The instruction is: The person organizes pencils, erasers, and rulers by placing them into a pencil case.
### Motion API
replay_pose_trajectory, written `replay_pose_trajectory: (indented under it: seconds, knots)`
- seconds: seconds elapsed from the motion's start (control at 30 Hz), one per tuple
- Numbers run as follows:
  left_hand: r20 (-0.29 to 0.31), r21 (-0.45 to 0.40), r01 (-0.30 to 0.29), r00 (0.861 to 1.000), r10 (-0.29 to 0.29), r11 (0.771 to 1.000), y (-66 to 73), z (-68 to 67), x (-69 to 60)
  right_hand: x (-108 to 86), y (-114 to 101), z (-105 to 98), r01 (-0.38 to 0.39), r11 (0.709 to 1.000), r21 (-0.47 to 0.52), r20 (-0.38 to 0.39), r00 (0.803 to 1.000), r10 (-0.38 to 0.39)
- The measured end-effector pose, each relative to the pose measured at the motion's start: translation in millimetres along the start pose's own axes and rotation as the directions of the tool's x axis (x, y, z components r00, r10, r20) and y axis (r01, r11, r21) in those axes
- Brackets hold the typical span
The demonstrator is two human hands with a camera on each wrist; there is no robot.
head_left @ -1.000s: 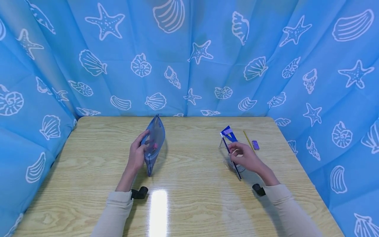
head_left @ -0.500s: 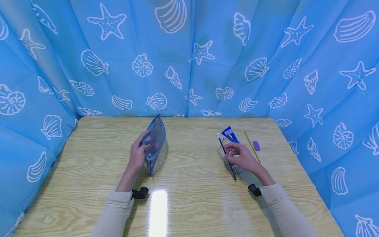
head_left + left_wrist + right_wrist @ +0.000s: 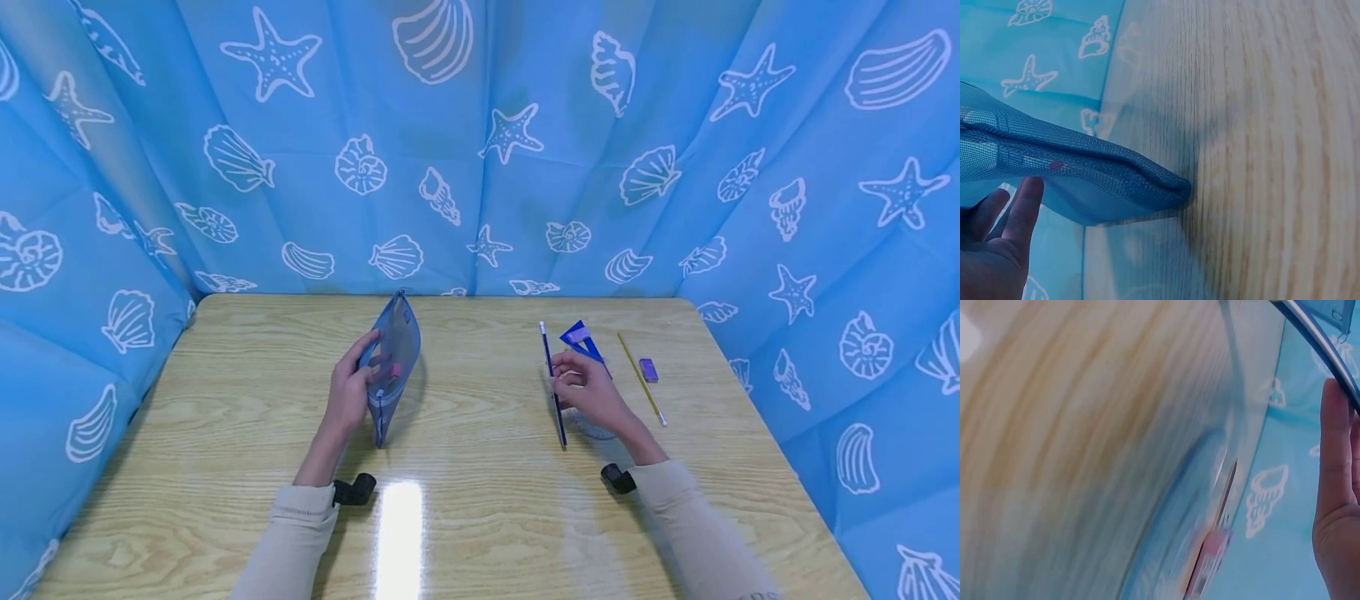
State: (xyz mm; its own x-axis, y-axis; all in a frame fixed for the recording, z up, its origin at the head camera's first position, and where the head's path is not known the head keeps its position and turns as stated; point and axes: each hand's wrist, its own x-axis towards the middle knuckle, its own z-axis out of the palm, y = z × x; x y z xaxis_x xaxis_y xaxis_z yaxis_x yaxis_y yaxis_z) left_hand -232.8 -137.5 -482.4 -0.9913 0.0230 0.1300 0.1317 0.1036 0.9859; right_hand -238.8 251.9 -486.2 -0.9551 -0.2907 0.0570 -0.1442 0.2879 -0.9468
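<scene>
My left hand (image 3: 348, 387) holds a blue mesh zip pouch (image 3: 399, 333) upright by its near-left side, its mouth spread apart. A small pink item (image 3: 395, 370) shows inside the pouch. In the left wrist view, fingers (image 3: 1025, 209) lie against the mesh (image 3: 1091, 169). My right hand (image 3: 592, 396) pinches a dark blue pencil (image 3: 545, 343) near its middle, white end pointing away from me; the right wrist view shows the pencil (image 3: 1319, 344) against the fingers. Beneath that hand lies a clear protractor (image 3: 592, 428), partly hidden. Just beyond it is a blue set square (image 3: 588, 343).
A yellow pencil (image 3: 641, 379) lies right of my right hand, with a purple eraser (image 3: 648, 370) beside it. A lilac patch (image 3: 578, 335) shows at the set square. The wooden table (image 3: 480, 517) ends at a blue seashell-patterned curtain (image 3: 450, 125).
My right hand has moved left with the dark blue pencil, which has turned more upright in the view. More of the yellow pencil shows. The left hand and pouch stay in place.
</scene>
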Motion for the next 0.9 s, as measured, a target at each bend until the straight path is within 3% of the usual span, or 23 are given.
replay_pose_trajectory:
  seconds: [0.23,0.47,0.67,0.9]
  knots:
    - [-0.006,-0.027,0.005,1.000,-0.006,1.000,1.0,0.5,0.4,13.3,-7.7,22.7,0.068,0.996,0.059,-0.052,0.997,-0.065]
    - [-0.012,-0.004,0.026,1.000,-0.026,1.000,0.3,0.2,-1.4,25.8,-19.0,45.4,0.050,0.985,0.168,-0.047,0.998,-0.042]
    - [-0.014,-0.001,0.019,1.000,-0.019,1.000,2.9,-0.9,-0.3,39.0,-28.7,60.5,0.118,0.971,0.207,-0.076,0.992,-0.104]
    - [-0.020,0.000,0.056,0.998,-0.056,0.998,4.8,0.9,0.8,52.6,-41.6,78.4,0.173,0.946,0.275,-0.147,0.980,-0.137]
